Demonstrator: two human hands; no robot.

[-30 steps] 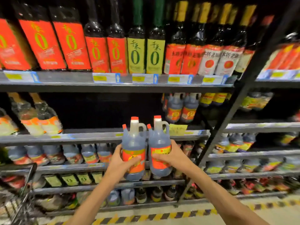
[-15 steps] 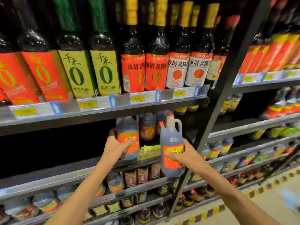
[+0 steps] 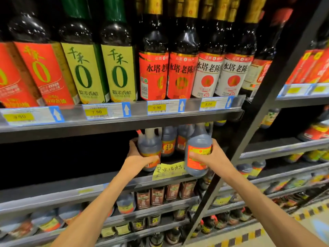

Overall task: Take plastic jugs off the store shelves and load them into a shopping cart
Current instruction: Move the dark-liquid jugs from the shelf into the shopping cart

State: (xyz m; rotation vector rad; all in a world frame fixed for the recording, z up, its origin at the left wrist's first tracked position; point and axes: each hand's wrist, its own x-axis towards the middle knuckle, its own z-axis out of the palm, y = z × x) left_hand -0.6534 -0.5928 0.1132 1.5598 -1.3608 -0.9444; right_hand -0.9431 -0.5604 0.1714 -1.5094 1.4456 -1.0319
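Note:
Two dark plastic jugs with orange-red labels are in my hands at the second shelf. My left hand grips the left jug, which is inside the shelf bay under the upper shelf edge. My right hand grips the right jug at the shelf's front lip, its base over the edge. Two more jugs of the same kind stand behind them on that shelf. No shopping cart is in view.
The upper shelf carries tall dark bottles with red, green and white labels. A yellow handwritten note hangs on the second shelf's lip. A black upright post stands right of my right hand. Lower shelves hold small bottles; striped floor tape runs below.
Both hands have carried the jugs up and forward from in front of the shelves into the second shelf bay. The view has turned right and closer; the cart has dropped out of sight.

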